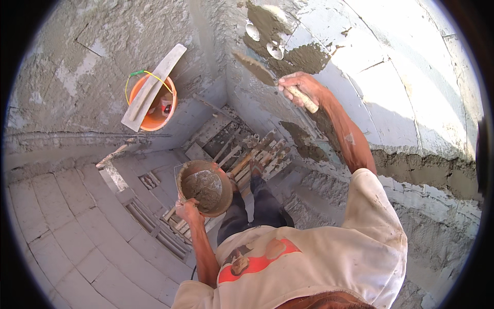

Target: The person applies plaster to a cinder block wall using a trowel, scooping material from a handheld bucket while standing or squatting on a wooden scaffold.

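Note:
My right hand point(299, 88) grips the pale handle of a trowel point(303, 100); its long blade point(253, 67) is coated with grey mortar and lies against or just off the wall beside a dark patch of wet mortar point(303, 57); I cannot tell if it touches. With my left hand point(188, 210) I hold the rim of a bucket of grey mortar point(202, 189), low in front of my body. Two white round pieces point(274, 50) sit in the patch above the blade.
An orange bucket point(154, 121) with a grey board point(135, 113) across it stands at upper left. A wooden-handled flat tool point(110, 177) lies left of me. Wooden slats point(272, 149) and debris are under and around my feet. A rough ledge point(422, 172) runs along the right wall.

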`<state>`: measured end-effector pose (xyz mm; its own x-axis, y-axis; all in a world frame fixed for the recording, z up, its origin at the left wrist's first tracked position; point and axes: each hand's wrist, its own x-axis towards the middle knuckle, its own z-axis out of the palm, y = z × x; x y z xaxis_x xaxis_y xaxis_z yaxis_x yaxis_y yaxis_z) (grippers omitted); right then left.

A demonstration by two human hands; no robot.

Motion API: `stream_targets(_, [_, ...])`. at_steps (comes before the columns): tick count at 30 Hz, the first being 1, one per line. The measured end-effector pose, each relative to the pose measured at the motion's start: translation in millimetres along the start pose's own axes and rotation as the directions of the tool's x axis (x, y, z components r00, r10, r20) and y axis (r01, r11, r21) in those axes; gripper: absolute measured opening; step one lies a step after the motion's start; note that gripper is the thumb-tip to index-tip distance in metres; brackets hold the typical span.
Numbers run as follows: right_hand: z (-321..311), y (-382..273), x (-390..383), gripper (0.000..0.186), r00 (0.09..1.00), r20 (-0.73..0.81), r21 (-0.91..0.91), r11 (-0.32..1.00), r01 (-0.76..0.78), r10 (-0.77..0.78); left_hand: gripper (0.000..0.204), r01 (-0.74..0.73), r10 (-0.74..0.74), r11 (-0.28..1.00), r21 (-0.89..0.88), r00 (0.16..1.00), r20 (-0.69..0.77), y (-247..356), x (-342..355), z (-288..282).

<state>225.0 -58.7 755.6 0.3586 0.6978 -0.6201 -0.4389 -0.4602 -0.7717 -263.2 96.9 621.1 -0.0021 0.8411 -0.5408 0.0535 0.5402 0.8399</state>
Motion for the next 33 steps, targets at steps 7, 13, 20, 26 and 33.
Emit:
stream_targets(7, [3.0,41.4,-113.0,0.024,0.628,-0.586,-0.287,0.855,0.431,-0.513,0.021,0.047,-0.047,0.997,0.059,0.999,-0.006,-2.9,-17.8,-2.3])
stream_targets(13, [76.1,158.2,-165.4,0.023,0.769,-0.458,-0.638,0.767,0.065,-0.445,0.036,0.035,-0.06,0.99,0.135,0.979,0.193,16.4,-35.6,68.4])
stream_targets(20, [141.3,205.5,-164.9,0.022,0.865,-0.285,-0.955,0.206,-0.216,-0.413,0.034,-0.223,0.036,0.933,0.283,0.838,0.544,44.2,-67.6,134.3])
stream_targets(26, [147.9,206.2,-143.7,0.035,0.948,-0.119,-0.964,0.265,-0.038,-0.296,0.036,-0.326,0.093,0.92,0.216,0.719,0.689,71.3,-93.8,151.5])
stream_targets(33, [163.8,209.4,-144.6,0.038,0.952,-0.074,-0.742,0.654,0.146,-0.296,0.042,-0.145,0.031,0.982,0.125,0.762,0.647,88.9,-93.2,140.7])
